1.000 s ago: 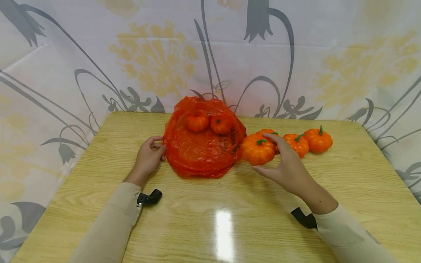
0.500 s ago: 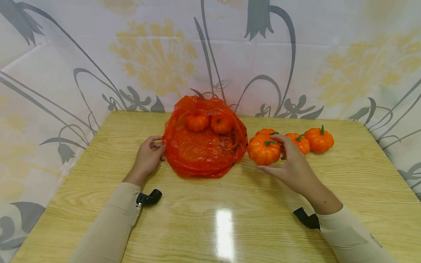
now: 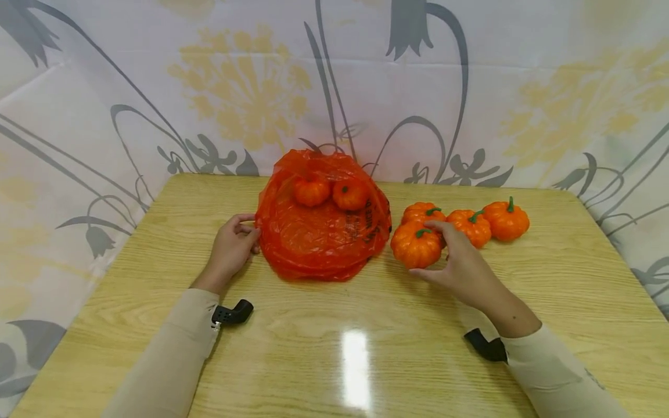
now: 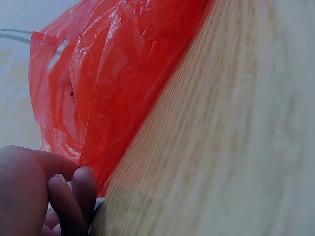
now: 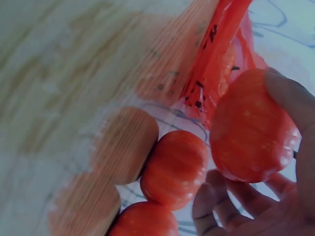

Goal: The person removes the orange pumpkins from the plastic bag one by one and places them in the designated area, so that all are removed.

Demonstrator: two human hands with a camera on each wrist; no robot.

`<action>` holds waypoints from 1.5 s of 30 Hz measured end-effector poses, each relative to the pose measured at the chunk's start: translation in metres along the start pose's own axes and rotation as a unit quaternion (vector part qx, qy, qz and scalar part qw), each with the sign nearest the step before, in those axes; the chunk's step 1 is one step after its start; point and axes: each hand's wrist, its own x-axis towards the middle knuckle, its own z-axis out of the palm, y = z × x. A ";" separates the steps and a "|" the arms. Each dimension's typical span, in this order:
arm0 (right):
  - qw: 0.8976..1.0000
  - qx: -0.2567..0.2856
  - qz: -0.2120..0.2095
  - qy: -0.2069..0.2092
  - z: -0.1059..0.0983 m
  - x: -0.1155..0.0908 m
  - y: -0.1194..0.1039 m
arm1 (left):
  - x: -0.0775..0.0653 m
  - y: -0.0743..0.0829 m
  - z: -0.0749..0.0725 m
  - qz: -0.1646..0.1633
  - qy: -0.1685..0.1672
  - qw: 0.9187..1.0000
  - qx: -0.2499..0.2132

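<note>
An orange toy pumpkin [image 3: 414, 248] with a green stem is gripped by my right hand [image 3: 465, 270], the thumb on the near side and fingers on the far side. In the right wrist view this pumpkin [image 5: 248, 130] appears raised off the table. A red plastic bag [image 3: 313, 244] lies open-mouthed at the middle, with black print on its right side. Inside it are two orange pumpkins, one at left [image 3: 312, 191] and one at right [image 3: 349, 195]. The bag's left edge is pinched by my left hand [image 3: 232, 247]; the left wrist view shows thumb and finger meeting there.
Just behind the held pumpkin stands another pumpkin [image 3: 422, 211]. Two more, a middle pumpkin [image 3: 470, 228] and a far-right pumpkin [image 3: 506, 222], continue the row. A glossy wooden table [image 3: 292, 342] meets a floral cloth [image 3: 261, 87] at its back edge.
My right hand has drawn the pumpkin rightward from the bag's edge, then slightly lower and nearer to me. The left hand keeps its place at the bag.
</note>
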 end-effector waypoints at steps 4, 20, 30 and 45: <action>1.000 0.002 0.013 -0.025 0.001 -0.002 0.004 | -0.001 -0.003 0.000 -0.013 -0.004 1.000 -0.001; 0.998 -0.011 -0.001 -0.062 0.004 -0.003 0.011 | -0.001 -0.001 0.001 -0.005 -0.006 1.000 0.013; 0.998 -0.007 -0.007 -0.064 0.006 -0.002 0.013 | 0.000 0.000 0.000 -0.008 -0.005 1.000 0.014; 0.997 -0.019 -0.012 -0.070 0.005 0.000 0.016 | 0.000 0.000 0.000 0.002 -0.004 1.000 0.013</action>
